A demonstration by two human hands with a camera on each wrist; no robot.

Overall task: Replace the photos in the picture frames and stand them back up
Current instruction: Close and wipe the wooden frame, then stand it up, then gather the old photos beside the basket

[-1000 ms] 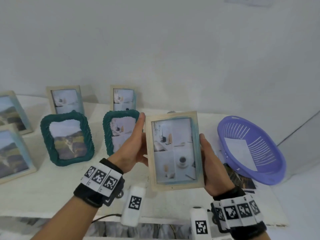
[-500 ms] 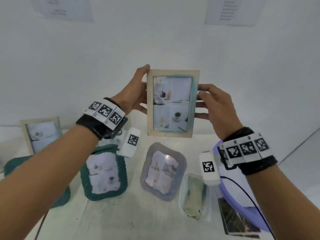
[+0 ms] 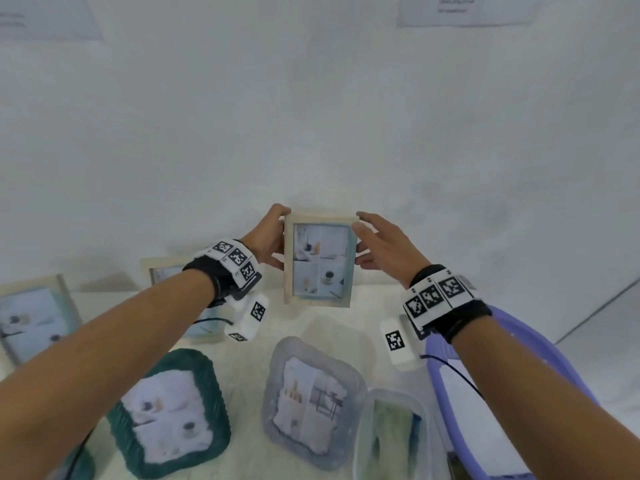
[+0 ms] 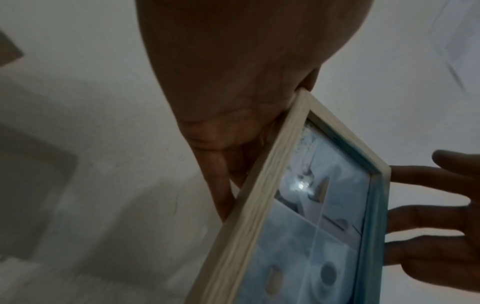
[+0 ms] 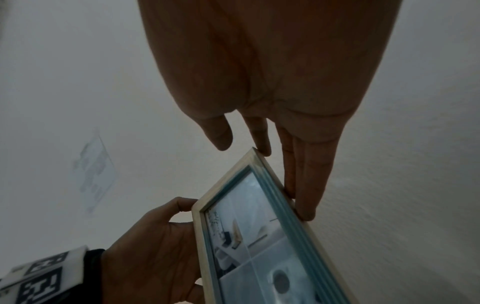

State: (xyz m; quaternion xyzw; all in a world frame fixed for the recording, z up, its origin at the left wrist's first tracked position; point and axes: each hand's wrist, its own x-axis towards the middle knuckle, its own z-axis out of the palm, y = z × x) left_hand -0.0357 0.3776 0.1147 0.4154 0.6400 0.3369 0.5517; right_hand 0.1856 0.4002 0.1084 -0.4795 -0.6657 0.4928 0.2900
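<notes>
A light wooden picture frame (image 3: 318, 259) with a pale blue inner rim and a four-part photo stands upright at the back of the white table (image 3: 239, 368), close to the wall. Whether its lower edge touches the table I cannot tell. My left hand (image 3: 278, 237) grips its left edge, fingers curled round the upper corner. My right hand (image 3: 362, 244) lies against the right edge with straight fingers (image 5: 303, 185), thumb apart. The left wrist view shows the frame (image 4: 298, 226) from below.
In front of the held frame stand a green woven frame (image 3: 166, 414), a grey frame (image 3: 311, 403) and a clear plastic frame (image 3: 391, 438). A purple basket (image 3: 519, 375) sits at the right. More wooden frames (image 3: 34, 317) stand at the left. Papers hang on the wall.
Both hands carried the wooden frame away from me and down toward the back of the table. The right hand's fingers have straightened along the edge.
</notes>
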